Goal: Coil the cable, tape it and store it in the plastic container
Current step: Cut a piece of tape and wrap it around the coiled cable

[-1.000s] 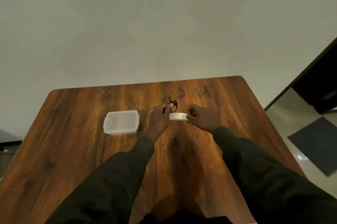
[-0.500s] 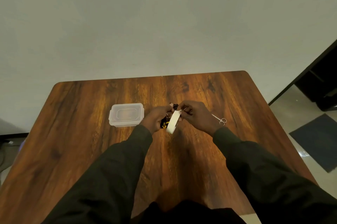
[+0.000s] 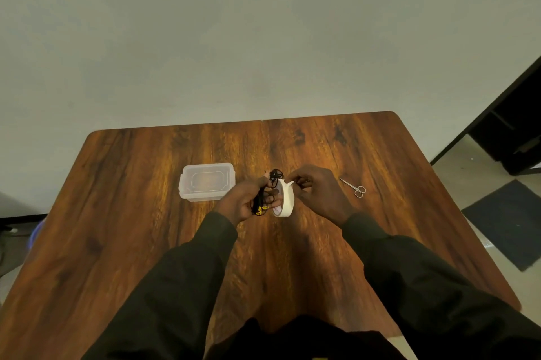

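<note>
Taping is starting: the left hand [image 3: 244,203] grips the coil [image 3: 265,194] and tape roll [image 3: 284,198], while the right hand's [image 3: 319,194] fingers [image 3: 292,179] pinch the tape end, which likely needs pulling free next.

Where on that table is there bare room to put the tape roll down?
Bare wood lies left of the plastic container, along the far edge of the table, and near the person between the sleeves. It is crowded mid-table, where the left hand, right hand and scissors sit.

I see the black cable [image 3: 265,195] bunched beside an upright white tape roll [image 3: 285,198]; the clear lidded container [image 3: 207,185] sits left, apart.
</note>
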